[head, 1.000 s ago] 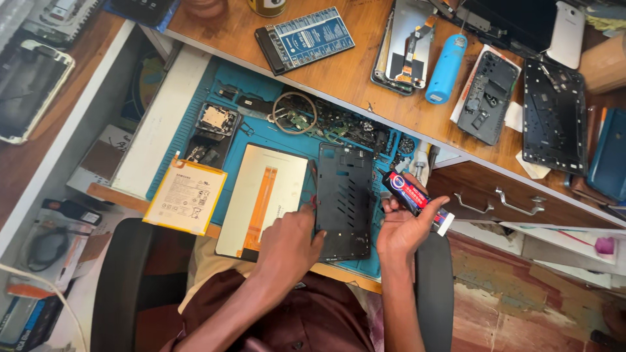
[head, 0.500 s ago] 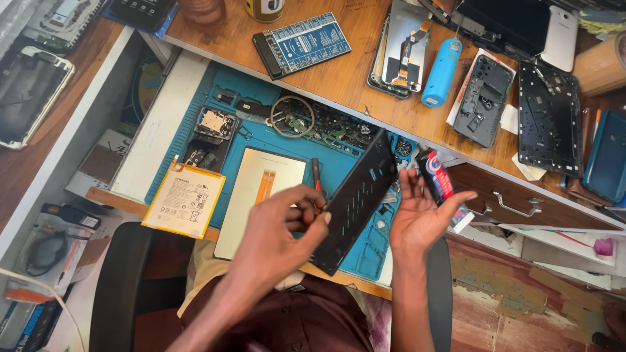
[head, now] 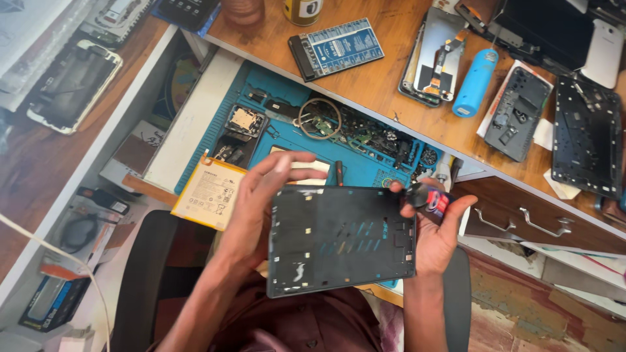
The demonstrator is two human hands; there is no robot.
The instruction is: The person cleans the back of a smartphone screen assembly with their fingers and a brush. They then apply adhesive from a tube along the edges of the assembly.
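A dark grey tablet frame (head: 341,238) is lifted off the blue work mat (head: 297,140) and held flat toward the camera, inner side up. My left hand (head: 261,202) grips its left edge, fingers spread over the top corner. My right hand (head: 435,228) supports the right edge and also holds a small glue tube (head: 432,199) with a black cap and a red and blue label. A yellowish flat battery (head: 210,192) lies on the mat to the left of my left hand. The pale display panel on the mat is mostly hidden behind the frame.
Small parts, a wire ring (head: 319,118) and a chip board (head: 244,122) lie on the mat's far side. The wooden desk holds a blue circuit tester board (head: 337,47), a blue cylinder (head: 475,83), phone frames (head: 587,137) and screens. A drawer with metal handles (head: 521,225) is to the right.
The frame lay on the mat, was tipped up on edge, and is now raised and held flat in both hands. The glue tube stayed in my right hand.
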